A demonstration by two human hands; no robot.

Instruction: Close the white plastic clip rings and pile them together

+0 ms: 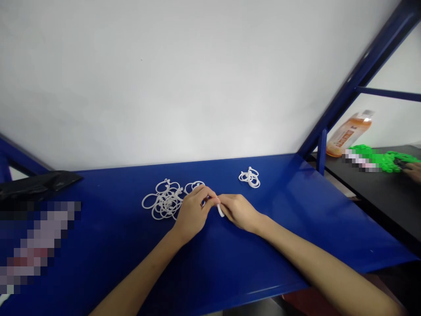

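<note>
My left hand (192, 213) and my right hand (238, 210) meet at the middle of the blue table (115, 245), fingers pinched together on one white ring (219, 210) held between them. Just left of my left hand lies a loose pile of several white rings (162, 199). A smaller bunch of white rings (249, 177) lies apart, behind my right hand. Part of the held ring is hidden by my fingers.
A black flat object (36, 184) lies at the table's far left. A blue frame post (355, 79) rises at the right. Beyond it, a black table (378, 193) carries an orange bottle (350, 134), green parts (383, 158) and another person's hand (414, 171).
</note>
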